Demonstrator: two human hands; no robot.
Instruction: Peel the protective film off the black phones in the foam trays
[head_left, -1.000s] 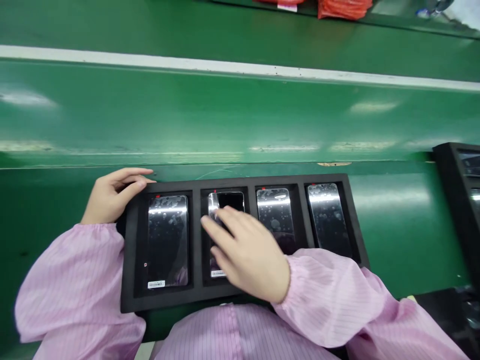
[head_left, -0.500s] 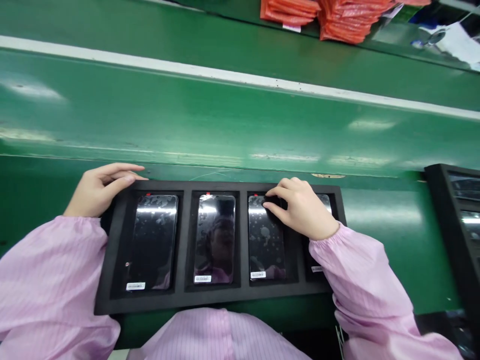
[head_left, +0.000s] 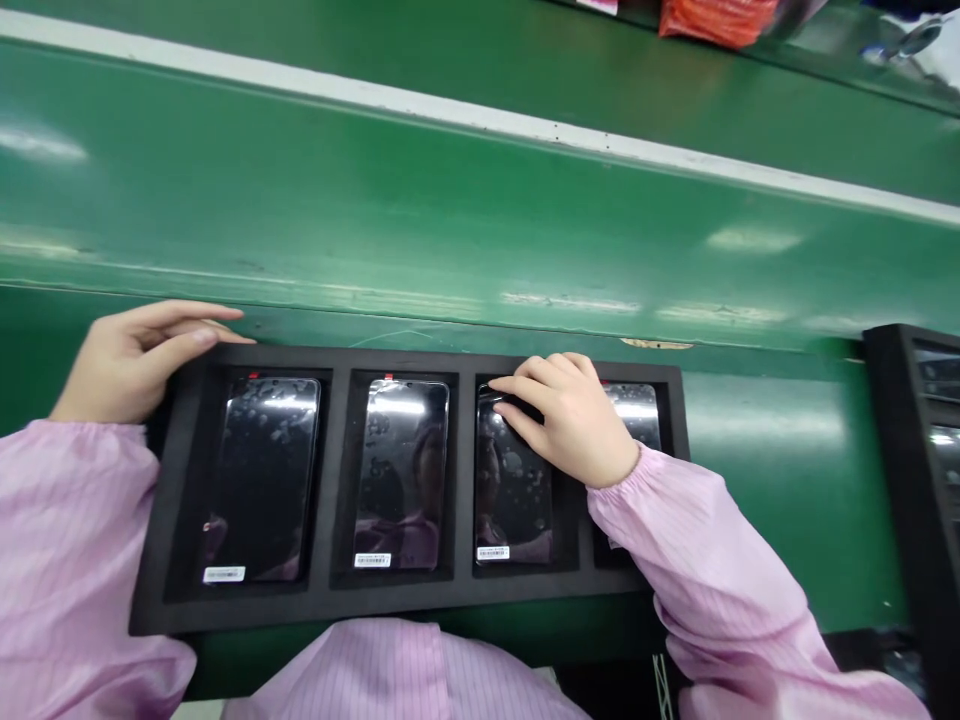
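Shifted left since the earlier frame: black tray (head_left: pixel 341 450), lower centre. Left hand (head_left: pixel 120 368), unclenched, rests at its upper-left corner. Tray judged light, stiff; lift by rim. Right hand (head_left: pixel 581 422) fingers third panel (head_left: pixel 517 505), grip unconfirmed; likely slick, fragile, hold by edges.

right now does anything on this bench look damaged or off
Yes: a pale, chipped-looking patch breaks the green bench beyond the black tray. Cloudy blotches mark the leftmost screen and the third screen, by the right hand, perhaps bubbles under film.
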